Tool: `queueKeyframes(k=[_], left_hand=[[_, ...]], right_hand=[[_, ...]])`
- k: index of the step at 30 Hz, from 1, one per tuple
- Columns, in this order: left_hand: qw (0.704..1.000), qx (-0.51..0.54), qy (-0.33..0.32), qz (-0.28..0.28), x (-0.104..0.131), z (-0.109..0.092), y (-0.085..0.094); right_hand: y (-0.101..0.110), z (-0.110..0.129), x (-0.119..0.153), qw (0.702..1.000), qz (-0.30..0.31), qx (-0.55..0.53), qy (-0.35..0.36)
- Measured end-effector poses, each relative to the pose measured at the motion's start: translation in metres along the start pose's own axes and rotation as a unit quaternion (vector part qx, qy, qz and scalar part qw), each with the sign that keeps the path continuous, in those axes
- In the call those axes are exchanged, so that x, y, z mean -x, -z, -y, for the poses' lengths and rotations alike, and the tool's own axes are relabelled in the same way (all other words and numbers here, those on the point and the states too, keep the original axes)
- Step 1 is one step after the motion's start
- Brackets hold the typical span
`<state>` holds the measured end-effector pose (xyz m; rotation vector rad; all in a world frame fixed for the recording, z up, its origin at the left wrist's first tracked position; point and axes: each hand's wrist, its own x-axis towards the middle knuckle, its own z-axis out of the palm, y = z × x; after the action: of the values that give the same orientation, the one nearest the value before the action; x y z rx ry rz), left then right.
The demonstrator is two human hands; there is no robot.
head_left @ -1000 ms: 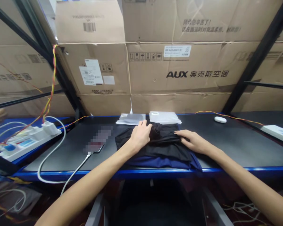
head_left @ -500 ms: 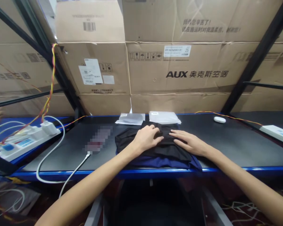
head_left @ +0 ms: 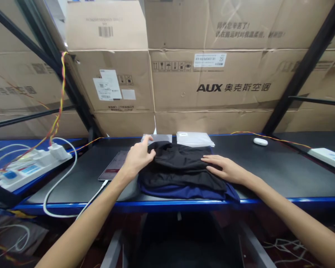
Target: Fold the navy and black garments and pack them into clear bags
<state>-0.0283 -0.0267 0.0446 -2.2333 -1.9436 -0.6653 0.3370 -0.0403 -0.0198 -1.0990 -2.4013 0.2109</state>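
A black cloth garment (head_left: pixel 181 163) lies loosely folded and wrinkled on the dark table. Beneath it, a dark blue cloth (head_left: pixel 184 191) shows along the front and at the right corner. My left hand (head_left: pixel 139 156) is at the garment's upper left corner, its thumb and index finger apart. The other fingers of that hand are partly hidden. Flat on the right side of the black garment rests my right hand (head_left: pixel 226 169), fingers stretched out.
Behind the garment lie two packets, a left packet (head_left: pixel 163 139) and a right packet (head_left: pixel 194 139). A phone (head_left: pixel 111 167) with a white cable (head_left: pixel 91 201) is at left. A white case (head_left: pixel 260 142) and power strips (head_left: pixel 30 165) sit farther out. Cardboard boxes (head_left: pixel 212 100) stand behind.
My left hand has moved left from the middle of the black garment to its upper left corner. The garment's left part now lies differently. My right hand has hardly moved.
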Motion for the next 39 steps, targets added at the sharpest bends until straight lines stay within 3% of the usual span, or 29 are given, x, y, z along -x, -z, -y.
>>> queueKeyframes(k=[3,6,10,12,14,18,25,31,34,39], left_hand=[[0.994,-0.049,0.021,0.092,0.006,0.021,-0.006],[0.994,-0.057,0.008,0.092,0.011,0.026,-0.01],[0.991,0.007,-0.13,-0.001,0.006,0.016,-0.008],[0.975,0.065,-0.214,0.012,0.002,0.011,-0.008],[0.961,0.096,-0.251,0.059,-0.001,0.008,-0.012],[0.96,0.086,-0.238,0.119,0.0,0.007,-0.021],[0.959,0.154,-0.223,0.08,-0.004,0.011,-0.021],[0.943,0.251,-0.208,0.076,0.003,0.009,-0.003],[0.926,0.285,-0.223,0.113,0.013,0.01,0.011],[0.896,0.266,-0.278,0.22,0.029,0.017,0.02]], right_hand=[[0.0,-0.001,0.0,1.0,0.004,0.004,-0.001],[0.0,0.0,0.0,1.0,0.003,0.002,-0.004],[0.002,0.003,-0.001,1.0,0.0,-0.009,0.0],[0.003,0.006,-0.002,1.0,-0.007,-0.012,-0.013],[0.004,0.007,-0.003,0.999,-0.018,-0.012,-0.034],[0.002,0.005,-0.003,0.998,-0.037,-0.003,-0.041],[-0.003,-0.003,-0.001,0.995,-0.103,-0.001,0.006],[0.01,0.013,0.001,0.982,-0.181,-0.005,0.046],[0.014,0.025,0.009,0.984,-0.165,-0.019,0.071],[0.011,0.036,0.025,0.994,-0.062,-0.017,0.09]])
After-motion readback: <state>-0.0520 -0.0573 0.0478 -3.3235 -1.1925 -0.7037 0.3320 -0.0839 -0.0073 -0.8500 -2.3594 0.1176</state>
